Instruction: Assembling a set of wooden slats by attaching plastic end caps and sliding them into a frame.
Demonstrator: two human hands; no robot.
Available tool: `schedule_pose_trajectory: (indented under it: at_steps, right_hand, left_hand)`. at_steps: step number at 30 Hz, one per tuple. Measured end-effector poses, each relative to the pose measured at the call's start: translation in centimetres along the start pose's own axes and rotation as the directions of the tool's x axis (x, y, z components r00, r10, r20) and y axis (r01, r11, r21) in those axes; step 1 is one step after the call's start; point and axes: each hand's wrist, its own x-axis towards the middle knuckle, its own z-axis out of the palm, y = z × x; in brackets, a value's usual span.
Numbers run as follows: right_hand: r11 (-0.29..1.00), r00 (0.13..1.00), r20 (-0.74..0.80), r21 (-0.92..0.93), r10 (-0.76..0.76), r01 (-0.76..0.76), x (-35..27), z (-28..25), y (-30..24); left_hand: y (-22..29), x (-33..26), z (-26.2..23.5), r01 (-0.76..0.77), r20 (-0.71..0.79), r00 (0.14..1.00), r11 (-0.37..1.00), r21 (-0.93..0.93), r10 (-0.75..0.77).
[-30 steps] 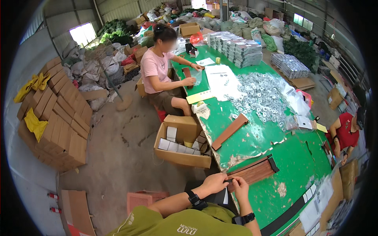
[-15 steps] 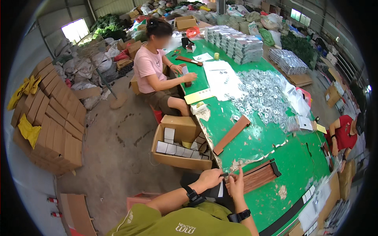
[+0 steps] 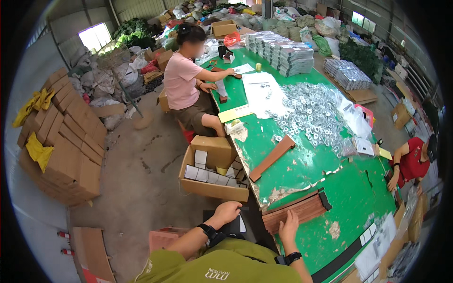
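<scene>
Resting your right hand [image 3: 289, 225] flat, fingers open, on brown strip stack [image 3: 297, 210] at green table [image 3: 358, 188] near edge. Left hand [image 3: 228, 211] loosely curled, empty, above open carton [image 3: 212, 172]. Carton part-filled with white boxes; stack looks mostly unprocessed.

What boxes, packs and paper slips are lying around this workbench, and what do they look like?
Open cardboard box: floor beside the green table, brown, small white boxes inside.
Wrapped packs: table's far end, grey-white stacks.
Flat cartons: piled at left, brown.
Yellow slip: table's near edge, long rectangle.
Brown strips: under the right hand.
</scene>
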Motion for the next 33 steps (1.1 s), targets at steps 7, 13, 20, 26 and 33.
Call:
schedule_pose_trajectory:
  at_steps: [7, 13, 20, 26, 33]
  right_hand:
    - [0.996, 0.993, 0.109, -0.071, -0.054, 0.062, -2.0, -0.5, 5.1]
    - [0.983, 0.956, 0.239, -0.025, -0.171, 0.182, -1.7, -3.0, 5.3]
    - [0.960, 0.895, 0.373, -0.039, -0.243, 0.277, -2.4, -4.3, 5.1]
    - [0.973, 0.928, 0.294, 0.036, -0.228, 0.228, -2.8, -3.4, 5.9]
    - [0.944, 0.919, 0.230, -0.001, -0.319, 0.329, -2.5, -2.9, 7.2]
  left_hand:
    - [3.9, -2.6, 3.5, 0.093, 0.011, 0.996, 0.993, -0.066, -0.092]
    - [5.5, -4.3, 6.0, 0.063, 0.071, 0.995, 0.998, 0.016, -0.064]
    - [5.9, -5.3, 9.7, 0.102, 0.132, 0.987, 0.993, -0.060, -0.094]
    - [6.5, -4.8, 9.9, 0.090, 0.110, 0.990, 0.995, -0.040, -0.085]
    - [6.7, -5.0, 10.5, 0.084, 0.074, 0.994, 0.996, -0.006, -0.084]
